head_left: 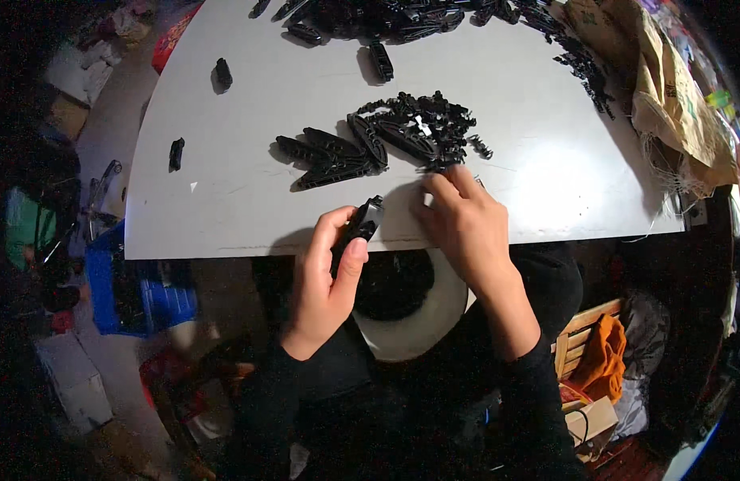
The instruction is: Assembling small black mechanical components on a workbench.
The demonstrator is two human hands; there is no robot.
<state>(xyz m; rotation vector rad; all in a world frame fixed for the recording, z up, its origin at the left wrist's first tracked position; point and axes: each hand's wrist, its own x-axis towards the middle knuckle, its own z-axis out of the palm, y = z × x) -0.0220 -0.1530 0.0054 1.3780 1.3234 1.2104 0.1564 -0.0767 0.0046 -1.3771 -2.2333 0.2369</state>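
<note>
Near the table's front edge, my left hand (326, 276) is closed around a long black plastic part (366, 220), its thumb along the near side. To the right of it, my right hand (470, 228) reaches down with bent fingers to the near edge of a heap of small black plastic pieces (440, 120). Its fingertips are drawn together, and whatever lies between them is hidden. Just beyond my left hand, several elongated black plastic parts (326, 152) lie fanned out, touching the heap's left side. A small white scrap (422, 124) sits on the heap.
The white table (250, 208) carries a large pile of black parts (370, 20) at the far edge. Single black parts lie at left (177, 154). A tan woven sack (678, 104) hangs at the right. Below the front edge is a pale round container (414, 333) with dark contents.
</note>
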